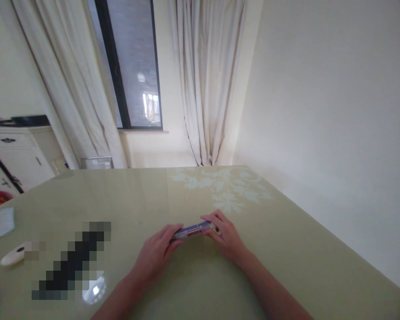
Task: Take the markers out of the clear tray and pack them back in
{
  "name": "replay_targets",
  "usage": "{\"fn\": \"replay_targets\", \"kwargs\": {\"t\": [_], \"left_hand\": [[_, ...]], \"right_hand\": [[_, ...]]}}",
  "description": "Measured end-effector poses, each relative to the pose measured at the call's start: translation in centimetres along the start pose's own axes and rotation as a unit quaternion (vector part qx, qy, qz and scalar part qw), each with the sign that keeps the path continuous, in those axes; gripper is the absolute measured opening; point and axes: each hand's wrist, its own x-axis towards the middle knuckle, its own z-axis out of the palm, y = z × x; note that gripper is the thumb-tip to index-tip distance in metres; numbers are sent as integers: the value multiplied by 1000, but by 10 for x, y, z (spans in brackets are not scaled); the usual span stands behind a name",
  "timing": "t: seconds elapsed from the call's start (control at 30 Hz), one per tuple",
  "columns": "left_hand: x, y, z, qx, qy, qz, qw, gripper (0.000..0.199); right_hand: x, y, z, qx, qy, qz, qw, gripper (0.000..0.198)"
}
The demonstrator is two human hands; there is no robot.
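Observation:
Both hands hold a slim, flat purple-and-white pack [195,230] with a dark reddish patch, at the middle of the table; its exact kind is too small to make out. My left hand [158,246] is closed on its left end, thumb below and fingers above. My right hand [227,235] pinches the right end between thumb and fingers. The pack slants slightly, its right end farther from me. Its ends are partly hidden by the fingers.
The pale green table [200,284] has a white leaf pattern at the far side. To the left lie a pixelated dark long object [71,264], a white oval object [13,255] and a paper sheet [0,223]. A wall [336,111] borders the right edge; curtains [210,80] hang behind.

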Motion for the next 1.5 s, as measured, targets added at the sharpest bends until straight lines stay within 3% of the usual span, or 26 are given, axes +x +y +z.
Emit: {"fn": "replay_targets", "kwargs": {"t": [0.43,1.17,1.4,1.5], "left_hand": [[0,7,0,-20,35,6,999,32],[0,5,3,-12,30,6,999,30],[-3,2,6,-26,28,-43,998,46],[-4,3,7,-30,24,-32,999,51]], "right_hand": [[-1,-3,1,12,14,-10,1000,36],[0,-1,3,10,18,-22,1000,37],[2,-1,2,17,21,-25,999,36],[2,2,1,13,19,-22,999,37]]}}
